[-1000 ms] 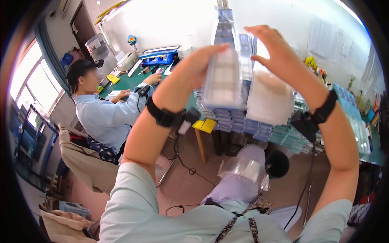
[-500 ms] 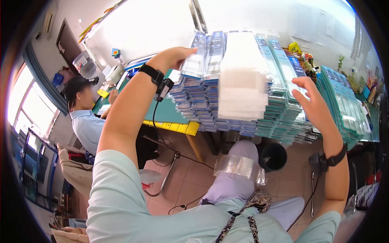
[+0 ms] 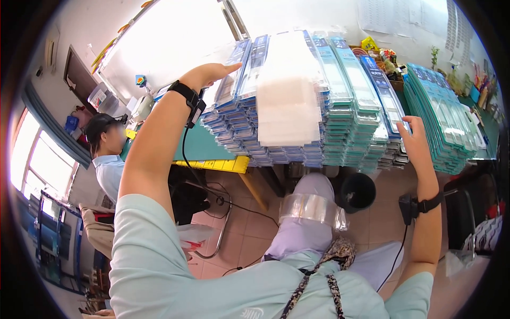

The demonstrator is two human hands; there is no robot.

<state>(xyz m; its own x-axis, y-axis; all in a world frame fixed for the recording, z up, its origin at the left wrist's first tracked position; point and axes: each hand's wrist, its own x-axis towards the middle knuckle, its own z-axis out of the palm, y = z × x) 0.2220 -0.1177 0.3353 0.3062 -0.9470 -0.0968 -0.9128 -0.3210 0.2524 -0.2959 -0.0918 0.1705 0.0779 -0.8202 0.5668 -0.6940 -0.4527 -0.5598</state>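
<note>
Several stacks of flat clear plastic packages with blue cards (image 3: 249, 69) rise from the table in front of me. At their left side rests my left hand (image 3: 208, 76), open, thumb stretched out along the top packages; its other fingers are partly hidden. On the middle stacks lies a pile of white translucent sheets (image 3: 289, 106). Right of it stand stacks of teal-edged packages (image 3: 350, 80) and a lower stack with dark blue cards (image 3: 383, 90). My right hand (image 3: 417, 141) is at the near end of that dark blue stack, fingers bent and apart, fingertips close to its edge.
More teal-edged packages (image 3: 441, 117) lean in a row at the right. Behind them is a basket of small items (image 3: 393, 66). A black bin (image 3: 357, 192) stands under the table. Clear film (image 3: 308, 212) lies across my leg. At the left sits another person (image 3: 109, 165).
My right hand has come down from beside the teal-edged stack to the near end of the dark blue one. The left hand stays by the left stack. The view has shifted slightly.
</note>
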